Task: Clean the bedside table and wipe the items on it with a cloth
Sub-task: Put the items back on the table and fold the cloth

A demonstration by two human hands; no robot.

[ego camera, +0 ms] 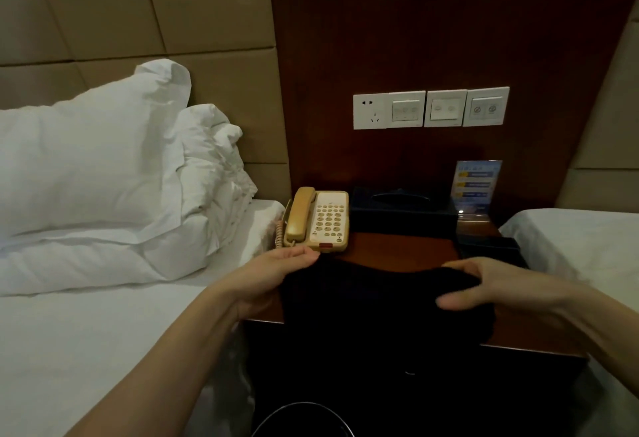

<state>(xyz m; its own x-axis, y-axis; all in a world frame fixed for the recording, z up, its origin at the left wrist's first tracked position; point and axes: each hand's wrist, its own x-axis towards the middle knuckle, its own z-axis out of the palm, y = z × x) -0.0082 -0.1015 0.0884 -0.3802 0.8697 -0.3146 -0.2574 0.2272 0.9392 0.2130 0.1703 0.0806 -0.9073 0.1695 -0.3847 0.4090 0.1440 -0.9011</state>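
A dark cloth [380,302] hangs spread over the front of the reddish wooden bedside table [397,250]. My left hand [273,274] holds its left edge, just below the phone. My right hand [498,284] grips the cloth's upper right edge, thumb in front and fingers curled over the top. A beige corded telephone [316,220] sits at the table's left. Behind the cloth stand a dark tissue box [401,210] and a blue card in a clear stand [475,186]. A dark flat object [491,246] lies at the table's right.
A bed with white pillows [103,177] lies to the left and another white bed [581,239] to the right. A socket and switch panel [430,110] is on the wooden wall. A dark round bin rim [304,417] shows at the bottom.
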